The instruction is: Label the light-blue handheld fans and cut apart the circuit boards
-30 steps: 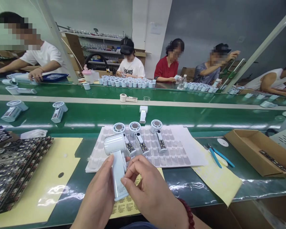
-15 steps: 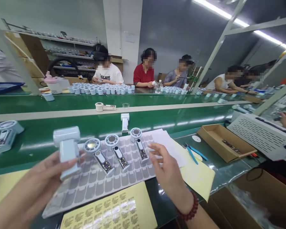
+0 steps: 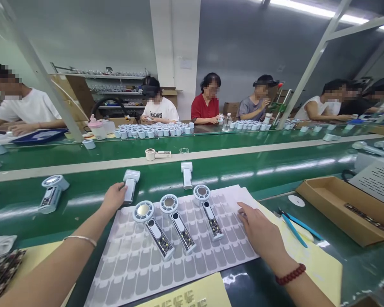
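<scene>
Head view: left hand [image 3: 114,197] reaches far-left onto the green conveyor belt [image 3: 243,164], fingers curled on the handle of a pale blue handheld fan [image 3: 129,183] lying on the belt. Right hand [image 3: 261,230] rests flat on the grey sticker sheet [image 3: 179,264], fingers together, holding nothing, just right of 3 open fan units [image 3: 176,221]. Blue tweezers [image 3: 296,224] near right.

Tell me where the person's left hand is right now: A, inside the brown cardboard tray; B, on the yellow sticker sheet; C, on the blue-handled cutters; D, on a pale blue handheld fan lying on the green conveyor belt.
D: the left hand grips the pale blue handheld fan lying on the green conveyor belt, beyond the grey sticker sheet.
</scene>
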The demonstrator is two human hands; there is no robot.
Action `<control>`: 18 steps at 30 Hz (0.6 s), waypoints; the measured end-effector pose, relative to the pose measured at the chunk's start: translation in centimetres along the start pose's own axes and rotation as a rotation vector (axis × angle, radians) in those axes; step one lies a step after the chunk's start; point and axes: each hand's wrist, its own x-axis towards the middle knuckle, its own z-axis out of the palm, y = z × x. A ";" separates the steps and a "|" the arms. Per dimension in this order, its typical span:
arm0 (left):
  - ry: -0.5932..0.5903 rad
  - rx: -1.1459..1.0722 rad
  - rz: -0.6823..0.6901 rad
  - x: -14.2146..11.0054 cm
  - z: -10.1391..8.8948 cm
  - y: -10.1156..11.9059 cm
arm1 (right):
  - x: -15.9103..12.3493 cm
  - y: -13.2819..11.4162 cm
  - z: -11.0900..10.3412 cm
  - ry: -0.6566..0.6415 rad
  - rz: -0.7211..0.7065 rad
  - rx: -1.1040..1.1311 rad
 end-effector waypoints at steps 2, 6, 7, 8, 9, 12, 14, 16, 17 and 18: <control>-0.109 0.074 0.095 -1.0 -0.8 0.0 | 0.0 0.4 0.3 0.020 -0.054 -0.005; -0.480 0.179 0.138 -4.2 -1.6 0.7 | 0.1 0.9 0.9 0.067 -0.134 -0.005; -0.545 0.214 0.127 -5.0 -1.5 1.0 | 0.1 0.9 1.0 0.087 -0.142 -0.008; -0.586 0.246 0.118 -5.7 -1.4 1.3 | 0.1 0.8 1.2 0.113 -0.143 -0.013; -0.610 0.271 0.113 -6.2 -1.3 1.5 | 0.0 0.8 1.3 0.143 -0.137 -0.019; -0.587 0.278 0.171 -7.6 -1.1 1.9 | -0.5 0.7 1.6 0.225 -0.099 -0.034; -0.532 0.225 0.212 -8.6 -1.5 1.8 | -0.8 0.6 1.7 0.253 -0.082 -0.029; -0.452 0.088 0.170 -9.9 -2.1 1.5 | -1.0 0.5 1.7 0.267 -0.070 -0.006; -0.402 -0.011 0.118 -10.7 -2.3 1.4 | -1.0 0.5 1.7 0.273 -0.065 0.012; -0.347 -0.121 0.058 -11.7 -2.5 1.4 | -1.0 0.4 1.7 0.279 -0.059 0.033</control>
